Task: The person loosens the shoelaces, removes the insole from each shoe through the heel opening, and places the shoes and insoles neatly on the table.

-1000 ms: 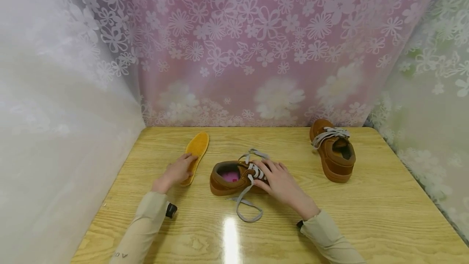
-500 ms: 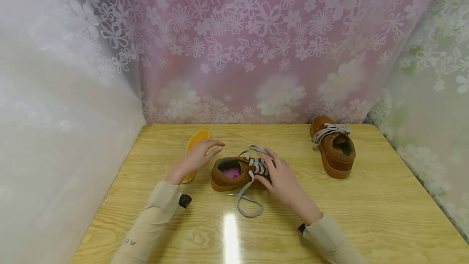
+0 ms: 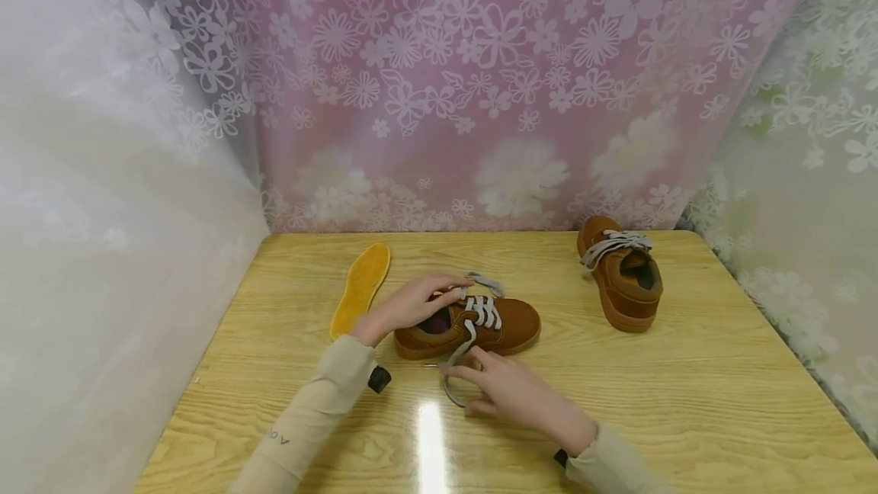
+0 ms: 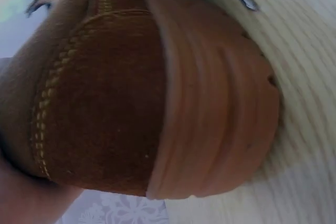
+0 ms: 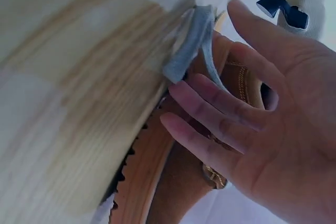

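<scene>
A brown shoe (image 3: 517,324) with grey laces lies sideways on the wooden table, its toe to the right. My left hand (image 3: 414,302) reaches across the shoe's opening, fingers extended, their tips right at the far lace (image 3: 488,283). Thumb and fingers stand apart there. In the left wrist view the shoe's heel (image 4: 105,103) fills most of the picture. On the near side my right hand (image 3: 511,391) is low beside the shoe, over the looped near lace (image 3: 453,391). The right wrist view shows that hand's fingers (image 5: 210,106) loosely extended, tips beside the lace (image 5: 190,43).
An orange insole (image 3: 360,288) lies on the table (image 3: 686,402) left of the shoe. The other brown shoe (image 3: 627,280) stands at the back right with its laces across it. A pink floral curtain (image 3: 425,97) hangs behind the table.
My left hand has left the insole and moved right, over the shoe's opening to the far lace. My right hand has come off the shoe's front down to the near lace.
</scene>
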A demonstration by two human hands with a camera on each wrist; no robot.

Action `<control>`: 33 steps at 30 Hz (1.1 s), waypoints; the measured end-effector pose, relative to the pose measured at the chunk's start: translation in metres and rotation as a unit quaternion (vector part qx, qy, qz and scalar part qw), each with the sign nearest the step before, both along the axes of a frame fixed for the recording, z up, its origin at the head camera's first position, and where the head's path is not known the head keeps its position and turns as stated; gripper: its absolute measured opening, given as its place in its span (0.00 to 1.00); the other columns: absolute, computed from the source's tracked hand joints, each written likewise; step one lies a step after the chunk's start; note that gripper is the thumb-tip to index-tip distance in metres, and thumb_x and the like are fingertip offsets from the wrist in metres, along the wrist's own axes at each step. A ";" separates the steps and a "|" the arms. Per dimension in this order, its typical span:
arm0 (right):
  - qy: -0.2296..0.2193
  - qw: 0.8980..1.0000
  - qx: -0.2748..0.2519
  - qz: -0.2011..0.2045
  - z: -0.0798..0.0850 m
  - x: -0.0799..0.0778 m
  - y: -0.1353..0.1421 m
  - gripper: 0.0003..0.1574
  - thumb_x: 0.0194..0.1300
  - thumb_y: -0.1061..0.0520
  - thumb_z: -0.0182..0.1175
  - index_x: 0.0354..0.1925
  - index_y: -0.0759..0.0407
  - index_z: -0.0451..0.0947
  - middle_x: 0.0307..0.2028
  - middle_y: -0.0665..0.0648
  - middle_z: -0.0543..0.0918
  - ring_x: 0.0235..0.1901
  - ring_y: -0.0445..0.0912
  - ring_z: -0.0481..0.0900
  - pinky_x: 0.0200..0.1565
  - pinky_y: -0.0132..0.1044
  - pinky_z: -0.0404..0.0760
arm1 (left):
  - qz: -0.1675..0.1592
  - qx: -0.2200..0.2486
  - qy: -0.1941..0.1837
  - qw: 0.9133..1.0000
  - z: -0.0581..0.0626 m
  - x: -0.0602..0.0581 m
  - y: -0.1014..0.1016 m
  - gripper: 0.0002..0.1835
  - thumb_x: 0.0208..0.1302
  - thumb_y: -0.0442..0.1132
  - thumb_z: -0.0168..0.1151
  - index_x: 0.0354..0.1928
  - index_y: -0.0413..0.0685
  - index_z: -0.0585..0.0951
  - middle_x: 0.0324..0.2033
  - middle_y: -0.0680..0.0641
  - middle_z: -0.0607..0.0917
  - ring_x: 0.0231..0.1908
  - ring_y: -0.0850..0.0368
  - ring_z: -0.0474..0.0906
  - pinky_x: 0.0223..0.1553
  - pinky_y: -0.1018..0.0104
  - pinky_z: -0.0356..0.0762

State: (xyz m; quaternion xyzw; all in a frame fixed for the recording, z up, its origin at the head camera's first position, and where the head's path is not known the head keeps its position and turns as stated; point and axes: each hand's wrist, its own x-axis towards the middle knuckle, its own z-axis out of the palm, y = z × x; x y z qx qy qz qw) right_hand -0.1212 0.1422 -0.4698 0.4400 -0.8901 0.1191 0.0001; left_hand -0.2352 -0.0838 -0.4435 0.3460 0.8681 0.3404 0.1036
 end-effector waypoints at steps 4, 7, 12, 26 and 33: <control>0.002 1.000 0.014 -0.004 -0.005 0.000 -0.002 0.34 0.61 0.45 0.73 0.64 0.48 0.79 0.48 0.53 0.77 0.35 0.40 0.76 0.35 0.33 0.79 | 0.012 -0.025 -0.010 1.000 -0.006 0.002 0.002 0.23 0.80 0.58 0.45 0.69 0.65 0.76 0.66 0.56 0.78 0.64 0.55 0.75 0.65 0.50 0.71; 0.016 1.000 0.005 -0.007 -0.007 -0.001 -0.003 0.24 0.59 0.49 0.75 0.53 0.51 0.84 0.42 0.50 0.77 0.37 0.41 0.77 0.37 0.33 0.79 | 0.020 -0.023 -0.019 0.999 -0.009 0.003 0.002 0.23 0.79 0.60 0.45 0.68 0.67 0.76 0.65 0.57 0.79 0.63 0.56 0.76 0.64 0.52 0.72; 0.041 0.999 -0.021 -0.009 -0.009 -0.006 -0.001 0.10 0.57 0.58 0.76 0.35 0.52 0.83 0.34 0.47 0.79 0.31 0.39 0.80 0.34 0.29 0.80 | 0.047 -0.011 -0.025 0.998 -0.011 0.005 0.002 0.24 0.78 0.61 0.47 0.66 0.64 0.78 0.62 0.56 0.81 0.61 0.54 0.78 0.63 0.52 0.74; 0.170 0.960 -0.181 -0.126 -0.003 -0.022 0.018 0.18 0.47 0.68 0.79 0.31 0.57 0.80 0.30 0.50 0.81 0.24 0.40 0.78 0.24 0.30 0.77 | 0.113 0.006 -0.036 0.993 -0.008 0.013 0.003 0.22 0.76 0.61 0.52 0.59 0.59 0.82 0.57 0.51 0.84 0.58 0.51 0.80 0.60 0.49 0.76; 0.151 0.955 -0.186 -0.175 0.001 -0.027 0.017 0.16 0.48 0.69 0.78 0.30 0.58 0.80 0.27 0.52 0.81 0.21 0.37 0.73 0.22 0.28 0.72 | 0.161 0.015 -0.046 0.986 -0.006 0.023 0.012 0.22 0.76 0.60 0.52 0.58 0.57 0.83 0.54 0.50 0.86 0.55 0.50 0.81 0.57 0.49 0.77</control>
